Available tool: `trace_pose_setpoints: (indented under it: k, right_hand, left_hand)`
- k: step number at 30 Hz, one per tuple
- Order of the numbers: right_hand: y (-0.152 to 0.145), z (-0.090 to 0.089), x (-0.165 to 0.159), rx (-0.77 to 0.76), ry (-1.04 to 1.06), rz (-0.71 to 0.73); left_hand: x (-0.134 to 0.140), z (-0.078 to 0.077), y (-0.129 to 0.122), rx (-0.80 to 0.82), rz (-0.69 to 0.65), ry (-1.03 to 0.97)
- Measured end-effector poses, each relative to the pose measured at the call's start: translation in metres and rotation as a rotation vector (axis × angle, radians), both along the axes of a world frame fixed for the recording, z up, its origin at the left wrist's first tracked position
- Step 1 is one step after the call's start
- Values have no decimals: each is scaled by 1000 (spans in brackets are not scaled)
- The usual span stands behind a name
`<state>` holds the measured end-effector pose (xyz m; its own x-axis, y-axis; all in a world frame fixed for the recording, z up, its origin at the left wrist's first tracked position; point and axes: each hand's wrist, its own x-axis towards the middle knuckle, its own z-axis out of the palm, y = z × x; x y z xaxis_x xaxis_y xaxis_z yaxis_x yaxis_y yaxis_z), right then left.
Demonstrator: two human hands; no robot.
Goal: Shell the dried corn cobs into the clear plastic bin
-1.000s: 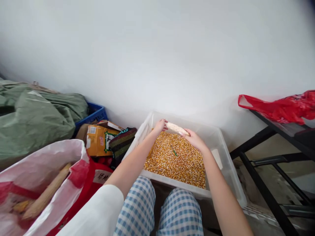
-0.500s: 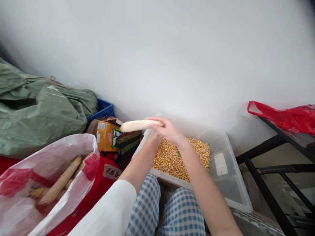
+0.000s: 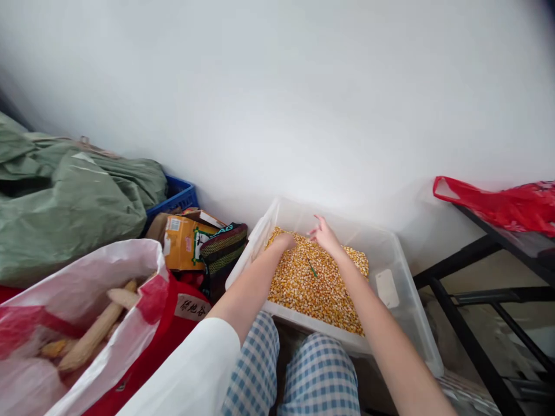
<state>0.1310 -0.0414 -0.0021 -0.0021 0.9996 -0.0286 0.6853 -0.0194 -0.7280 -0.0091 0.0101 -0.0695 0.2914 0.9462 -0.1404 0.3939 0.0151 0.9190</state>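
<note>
My left hand [image 3: 285, 242] is low over the corn kernels [image 3: 321, 271] near the back left of a clear plastic bin [image 3: 414, 289]. Its fingers point down and away, so I cannot see whether they hold anything. Above the kernels by the bin's back wall is my right hand [image 3: 324, 236], fingers apart, with nothing in it. A small green object [image 3: 312, 269] lies on the kernels. To the left, an open white-and-red bag [image 3: 143, 254] holds several bare corn cobs [image 3: 97, 338], one lying across the others near the top.
Between bag and bin sit an orange carton [image 3: 180, 242] and a dark mesh bag [image 3: 223, 251]. Behind them stands a blue crate [image 3: 182, 196] beside a green tarp-like sack [image 3: 73, 208]. A black metal frame [image 3: 459, 323] bearing a red plastic bag [image 3: 507, 208] stands right.
The pale corn cob held over the bin's left edge has left my hands. Another cob now shows in the bag. Both hands have come down and apart over the kernels.
</note>
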Motion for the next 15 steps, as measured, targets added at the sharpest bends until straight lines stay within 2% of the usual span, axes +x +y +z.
trace_pose_setpoints:
  k: [1,2,4,6,9,15]
  right_hand:
    - [-1,-15,30,-73,-174,-103]
    - [-4,-29,57,-128,-234,-149]
    - [-16,-54,96,-225,-291,-182]
    - [-27,-74,116,-335,-323,-170]
    - [-28,-93,116,-407,-345,-116]
    - [-10,-109,67,-434,-348,94]
  left_hand:
    - [1,-4,-2,-5,17,97]
    - [2,-7,-3,-3,38,196]
    - [2,-11,-6,33,82,359]
    - [2,-11,-7,84,140,482]
    - [1,-10,-3,74,230,631]
    - [1,-18,5,-25,213,745]
